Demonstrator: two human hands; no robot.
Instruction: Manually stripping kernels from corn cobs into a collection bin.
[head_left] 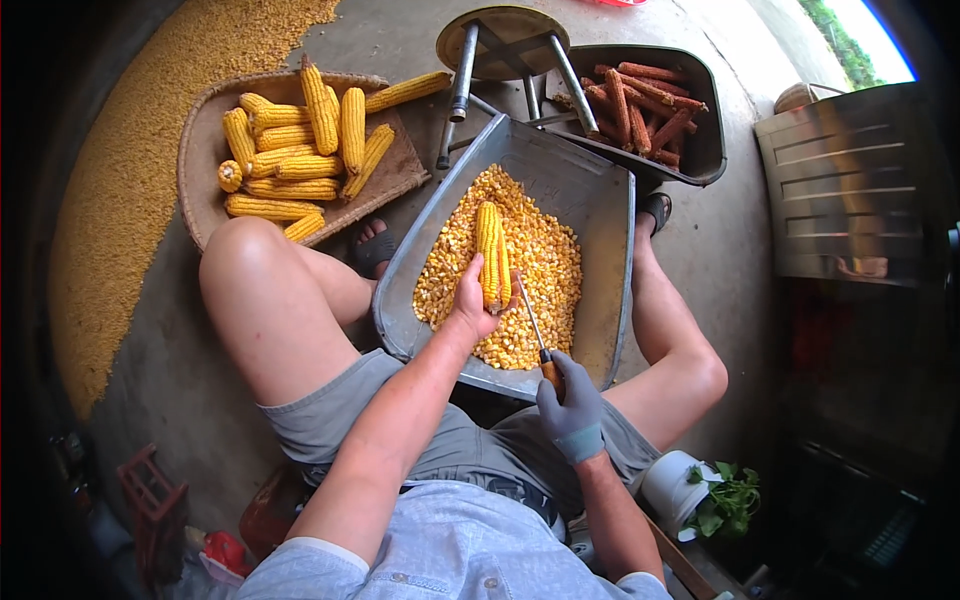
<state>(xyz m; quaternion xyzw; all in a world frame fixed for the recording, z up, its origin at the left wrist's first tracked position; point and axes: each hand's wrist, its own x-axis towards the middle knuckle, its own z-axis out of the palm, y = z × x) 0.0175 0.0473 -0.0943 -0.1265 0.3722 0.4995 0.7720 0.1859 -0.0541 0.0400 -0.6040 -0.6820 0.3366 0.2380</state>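
Note:
My bare left hand [478,300] is closed around the lower end of a yellow ear of corn [489,245], which points away from me. A dark furrow runs along the ear, where a strip of kernels is gone. In my right hand [573,405], covered by a grey glove, is a screwdriver [532,318] with a brownish-orange handle and a thin metal shaft. Its tip is close to the ear's right side; I cannot tell if they touch. Below both hands, loose kernels [545,255] lie heaped in a grey metal scoop-shaped bin [590,180] between my legs.
Several whole ears [290,165] fill a woven basket [395,165] at the left. Stripped reddish cobs [650,105] lie in a black tub [712,150] behind a metal-legged stool [500,45]. Kernels [120,200] cover the floor far left. A white pot [672,490] with leaves stands near my right elbow.

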